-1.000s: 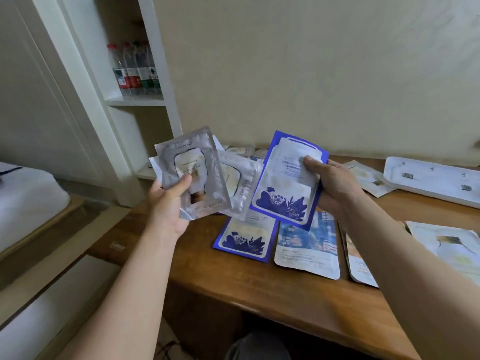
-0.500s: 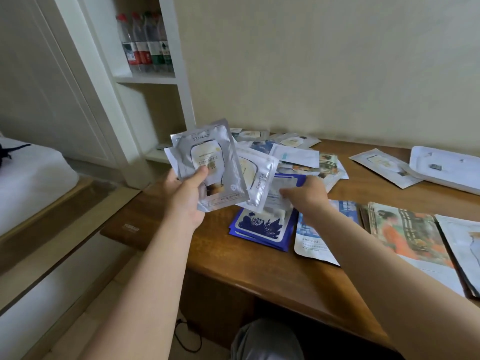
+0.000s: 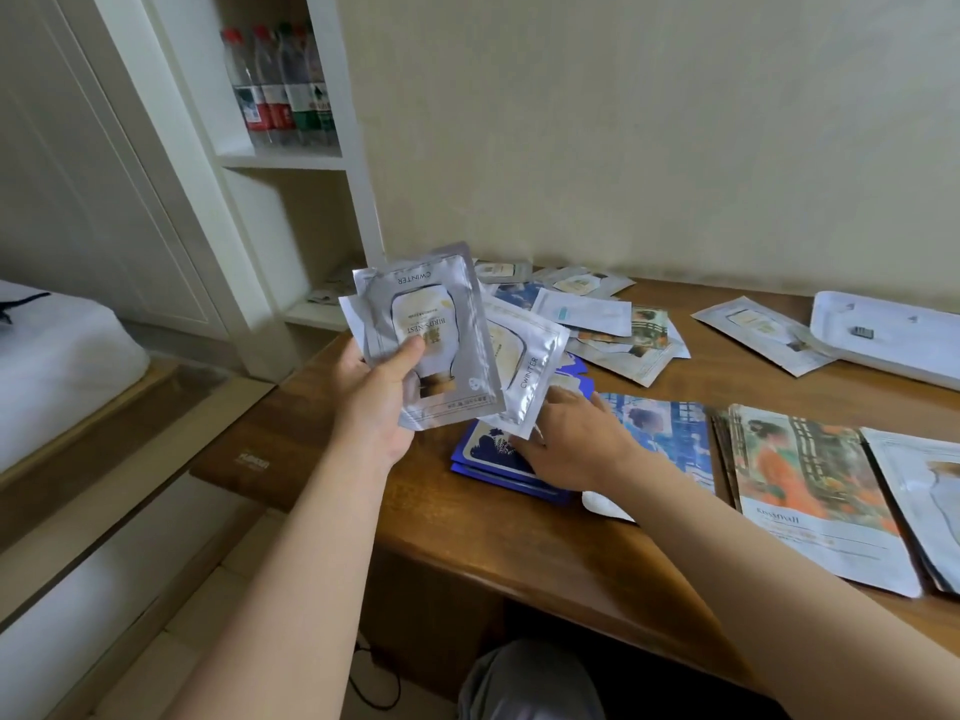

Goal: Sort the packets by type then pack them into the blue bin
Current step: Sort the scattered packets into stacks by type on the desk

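Our left hand point(image 3: 382, 402) has a fan of silver packets point(image 3: 436, 335) up in the air, just above and left of the blue stack point(image 3: 483, 449). The thumb is clamped across the front one and the other fingers are curled round the back, so that hand is gripping the lot. The front packet is upside down to us and reads CWINTER.

Our right hand point(image 3: 571, 439) lies palm down on the blue stack, fingers stretched flat and close together on the top packet, not curled round anything. The tips are partly hidden behind the silver fan.

The blue stack itself sits on the wooden surface point(image 3: 519, 553), near the front edge.

Just right of the blue stack, partly under our wrist, there's a scene packet point(image 3: 670, 428) with a blue window picture. Further right is a pile of orange packets point(image 3: 810, 475), then a white packet point(image 3: 930, 491) at the frame edge.

Behind the blue stack, toward the wall, we've got a loose jumble point(image 3: 613, 324) of mixed packets. Well off to the right of the stack is a tray point(image 3: 904, 350) with one packet just beside it.

Up and left of the blue stack are bottles point(image 3: 280, 85) on a shelf point(image 3: 283, 161), and far left is a bed point(image 3: 52, 366).
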### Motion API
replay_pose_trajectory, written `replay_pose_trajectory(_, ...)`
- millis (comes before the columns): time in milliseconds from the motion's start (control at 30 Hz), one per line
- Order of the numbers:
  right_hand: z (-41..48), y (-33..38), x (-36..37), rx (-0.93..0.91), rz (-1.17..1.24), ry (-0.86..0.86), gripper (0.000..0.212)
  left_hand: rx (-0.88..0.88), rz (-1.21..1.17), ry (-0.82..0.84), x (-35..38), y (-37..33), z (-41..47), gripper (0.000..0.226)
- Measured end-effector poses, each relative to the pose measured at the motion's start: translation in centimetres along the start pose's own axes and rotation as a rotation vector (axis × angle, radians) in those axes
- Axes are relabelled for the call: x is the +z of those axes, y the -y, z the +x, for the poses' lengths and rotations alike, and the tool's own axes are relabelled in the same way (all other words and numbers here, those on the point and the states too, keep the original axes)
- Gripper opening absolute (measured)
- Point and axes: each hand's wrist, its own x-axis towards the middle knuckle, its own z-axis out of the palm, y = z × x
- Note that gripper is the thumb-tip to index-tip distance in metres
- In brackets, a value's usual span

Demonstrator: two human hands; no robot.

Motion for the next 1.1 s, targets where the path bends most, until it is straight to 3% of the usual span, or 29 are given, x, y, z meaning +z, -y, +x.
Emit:
replay_pose_trajectory(67, -0.6, -0.7, -1.1, 0.016, 0.190, -0.090, 0.051, 0.005, -0.007, 0.030, 0.5, -0.2, -0.4, 0.035)
replay_pose_trajectory(133, -2.0, -1.7, -2.9, 0.074, 0.578, -0.273, 0.060, 0.013, 0.001, 0.082, 1.2, -0.4, -0.8, 0.033)
replay_pose_trajectory(200, -4.3, -2.7, -5.4, 0.148, 1.151, -0.388, 0.046, 0.025, 0.013, 0.149, 2.3, -0.5, -1.2, 0.030)
replay_pose_trajectory(267, -6.3, -3.9, -7.6, 0.157, 1.417, -0.374, 0.028, 0.031, 0.030, 0.228, 3.9, -0.3, -1.7, 0.032)
replay_pose_trajectory(400, -9.5, -6.0, -9.3, 0.034, 1.015, -0.330, 0.010, -0.017, 0.078, 0.371, 8.1, 0.5, -3.2, 0.074)
replay_pose_trajectory(433, -10.1, -6.6, -9.5, 0.028, 0.989, -0.321, 0.010, -0.030, 0.083, 0.408, 9.1, 0.6, -3.8, 0.076)
replay_pose_trajectory(533, -12.1, -8.3, -9.9, 0.020, 1.024, -0.312, 0.017, -0.057, 0.103, 0.482, 12.0, 1.3, -5.0, 0.068)
replay_pose_trajectory(667, -14.5, -10.8, -9.4, 0.049, 1.124, -0.463, 0.012, 0.003, 0.164, 0.451, 14.6, 2.1, -6.2, 0.038)
replay_pose_trajectory(800, -16.4, -13.0, -8.7, 0.090, 1.272, -0.577, 0.020, 0.018, 0.150, 0.419, 16.5, 2.0, -7.0, 0.064)
replay_pose_trajectory(867, -17.2, -13.9, -8.5, 0.095, 1.352, -0.592, 0.030, 0.007, 0.119, 0.408, 17.2, 2.2, -7.0, 0.051)
replay_pose_trajectory(967, -18.1, -15.0, -8.5, 0.096, 1.461, -0.592, 0.039, 0.007, 0.091, 0.423, 18.2, 2.3, -7.4, 0.022)
replay_pose_trajectory(1100, -18.7, -15.5, -8.5, 0.054, 1.497, -0.448, 0.043, 0.003, 0.097, 0.450, 19.2, 2.6, -8.0, 0.019)
